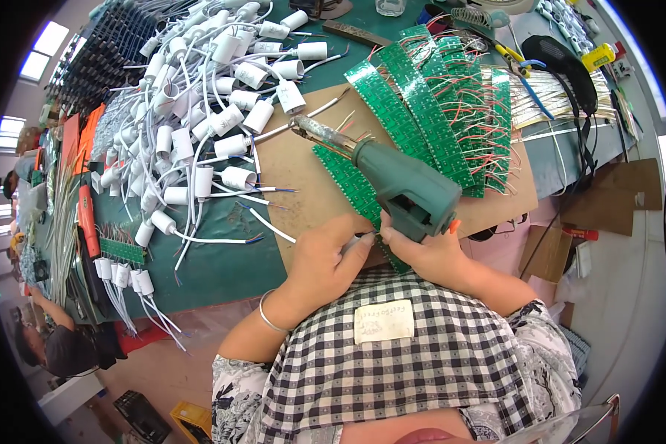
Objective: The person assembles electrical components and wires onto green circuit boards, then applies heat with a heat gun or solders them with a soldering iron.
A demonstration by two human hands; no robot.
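My right hand is closed round a dark green soldering gun, its metal tip pointing to the far left. Below the gun, a green circuit-board strip runs toward my apron, partly covered by the gun and my fingers. My left hand pinches at the strip's left edge. A small whitish piece shows between its thumb and forefinger, too hidden to name. Beside that hand lies a white cable, one end out of sight behind the hand. Both hands are close together over a brown board.
A large heap of white sockets with cables covers the left. Green circuit boards with red wires fan out at the far right. Beyond them lie pliers and a black strap. Another person sits at the left.
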